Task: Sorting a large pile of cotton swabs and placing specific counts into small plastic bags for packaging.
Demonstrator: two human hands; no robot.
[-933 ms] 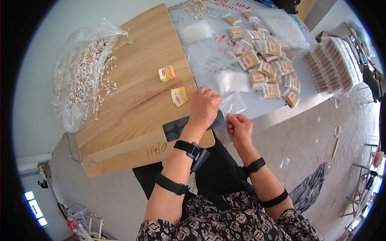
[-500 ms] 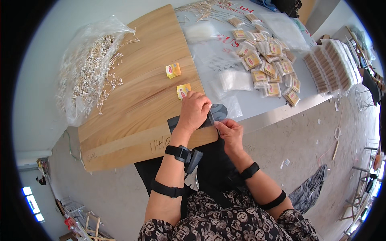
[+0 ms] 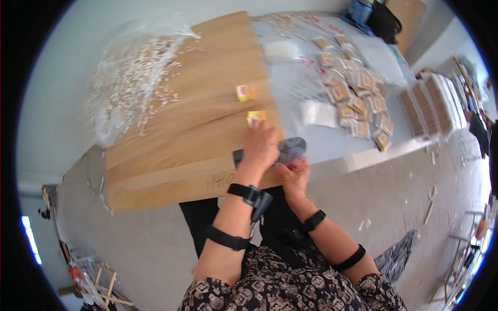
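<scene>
Cards [image 3: 256, 115] in yellow lie on the wooden desk [image 3: 202, 111] at the left hand's [image 3: 261, 145] curled fingertips, apparently for easy reach; whether it grips any is unclear. The right hand [image 3: 293, 176] pinches nearly closed, blur hiding any contents.

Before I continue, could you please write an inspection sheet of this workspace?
Surface: wooden board beside grey sheet.
Work items: far yellow card stack, near yellow card stack, swab packets, clear bag of swabs.
Clutter: loose swabs beside that bag.
Grips: left hand at near stack; right hand by dark pad; any hold unclear.
Cables: nothing certain, picture blurred.
Surroundings: crumpled dark sheet on floor.
</scene>
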